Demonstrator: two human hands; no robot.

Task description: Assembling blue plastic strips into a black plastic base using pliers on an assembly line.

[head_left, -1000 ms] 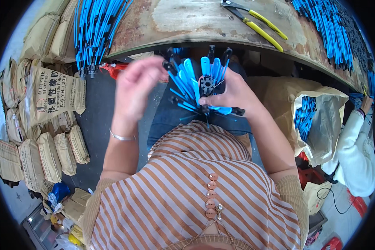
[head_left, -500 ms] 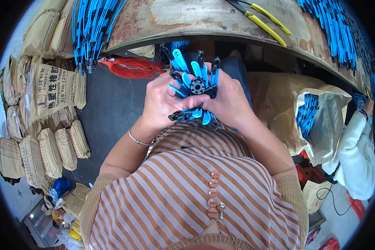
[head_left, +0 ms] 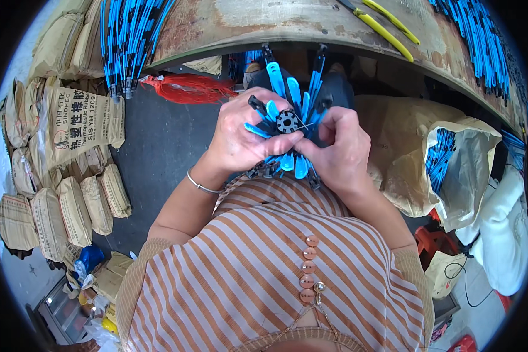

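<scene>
In front of my waist is what looks like an umbrella frame, with a black notched hub [head_left: 287, 121] and several blue ribs [head_left: 277, 79] with black joints spreading round it. A thin wire pokes out beside the hub. My left hand [head_left: 243, 138] closes round the ribs on the left, its thumb just below the hub. On the other side, my right hand [head_left: 343, 149] is bent at the frame, thumb near the hub and forefinger curled by the right-hand ribs. Its inner fingertips are partly hidden.
Yellow-handled pliers [head_left: 387, 26] lie on the worn wooden table [head_left: 246, 23], between two bundles of blue ribs [head_left: 129, 47] [head_left: 475, 47]. Red strands [head_left: 188, 90] hang below its edge. Paper sacks [head_left: 76, 205] line the left; an open sack [head_left: 393, 158] stands right, near another person's white sleeve [head_left: 501, 234].
The ribs have spread wider, their far ends reaching further toward the table. My right hand has shifted right, away from the hub, and its fingers have curled. My left hand keeps its hold.
</scene>
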